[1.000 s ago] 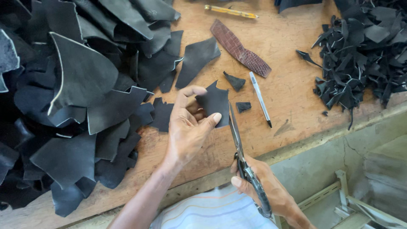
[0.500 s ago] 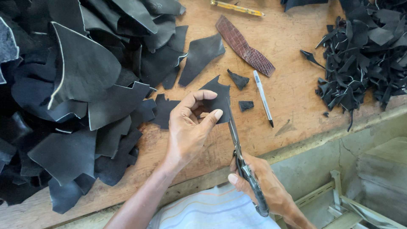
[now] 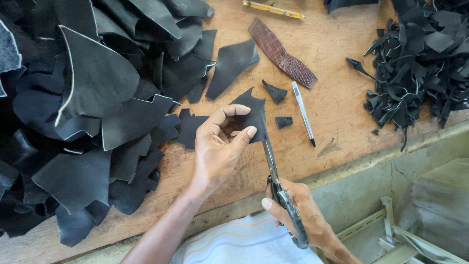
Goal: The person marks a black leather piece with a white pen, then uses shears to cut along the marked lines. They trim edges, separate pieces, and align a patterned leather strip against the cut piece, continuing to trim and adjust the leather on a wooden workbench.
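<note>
Compared with half a second before, almost no change: left hand [image 3: 217, 151] still in the middle of the frame, still pinching the black leather piece [image 3: 250, 113] between thumb and fingers, only the piece turned a little and its pointed corner more clearly upward. Right hand [image 3: 298, 215] at lower centre, still closed around the handles of the scissors [image 3: 273, 171], gripping them firmly. Scissors with long axis running from lower right up toward the centre, tips pointing to the top of the frame, blades nearly shut along the right edge of the leather piece and touching it. Leather piece held just above the wooden table [image 3: 337, 73], slightly tilted. On the left half of the frame, a large heap of black leather sheets [image 3: 88, 98]; at upper right, a pile of thin black offcuts [image 3: 415, 63]. No box or tray seen holding anything. Near the leather piece, two small black scraps [image 3: 283, 121], a white pen [image 3: 303, 112] lying slanted, a brown textured strip [image 3: 282, 53] above it, a yellow pencil-like tool [image 3: 273, 9] at the top edge.
</note>
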`<action>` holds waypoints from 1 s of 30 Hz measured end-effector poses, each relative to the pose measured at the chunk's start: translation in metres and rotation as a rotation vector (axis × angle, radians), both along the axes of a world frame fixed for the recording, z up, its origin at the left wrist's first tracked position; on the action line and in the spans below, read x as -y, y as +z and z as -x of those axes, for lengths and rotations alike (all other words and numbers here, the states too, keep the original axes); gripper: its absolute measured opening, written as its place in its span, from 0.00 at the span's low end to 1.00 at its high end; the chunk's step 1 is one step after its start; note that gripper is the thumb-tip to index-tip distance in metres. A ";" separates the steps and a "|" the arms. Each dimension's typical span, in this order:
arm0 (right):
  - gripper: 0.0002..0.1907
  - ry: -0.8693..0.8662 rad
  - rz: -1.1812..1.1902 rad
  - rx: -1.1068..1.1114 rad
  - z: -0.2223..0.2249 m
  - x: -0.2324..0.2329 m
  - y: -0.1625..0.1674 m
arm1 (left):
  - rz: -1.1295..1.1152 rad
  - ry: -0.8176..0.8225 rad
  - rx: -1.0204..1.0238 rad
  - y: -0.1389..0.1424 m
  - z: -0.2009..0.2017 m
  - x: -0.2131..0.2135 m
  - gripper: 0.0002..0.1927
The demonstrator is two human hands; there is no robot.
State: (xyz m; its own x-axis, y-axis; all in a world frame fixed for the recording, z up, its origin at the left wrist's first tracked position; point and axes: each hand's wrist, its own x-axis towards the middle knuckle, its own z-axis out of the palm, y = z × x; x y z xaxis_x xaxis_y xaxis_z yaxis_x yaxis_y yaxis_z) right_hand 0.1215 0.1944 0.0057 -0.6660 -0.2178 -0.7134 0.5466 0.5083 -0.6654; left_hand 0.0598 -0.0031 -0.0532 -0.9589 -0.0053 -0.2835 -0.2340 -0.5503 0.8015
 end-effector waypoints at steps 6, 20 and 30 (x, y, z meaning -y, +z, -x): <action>0.11 -0.023 -0.008 -0.018 -0.005 -0.003 -0.008 | -0.014 0.005 0.054 -0.001 0.001 -0.003 0.19; 0.11 -0.048 0.009 -0.027 -0.009 -0.003 -0.012 | -0.018 0.003 0.061 -0.004 -0.001 -0.004 0.20; 0.12 -0.063 0.042 -0.038 -0.012 -0.005 -0.017 | 0.007 -0.004 0.023 -0.002 0.000 -0.003 0.20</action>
State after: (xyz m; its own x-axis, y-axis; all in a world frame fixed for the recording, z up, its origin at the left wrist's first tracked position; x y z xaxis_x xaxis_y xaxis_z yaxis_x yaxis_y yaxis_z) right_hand 0.1336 0.1997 -0.0118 -0.7056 -0.2042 -0.6786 0.5507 0.4447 -0.7064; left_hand 0.0602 -0.0002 -0.0550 -0.9523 -0.0034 -0.3051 -0.2543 -0.5438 0.7998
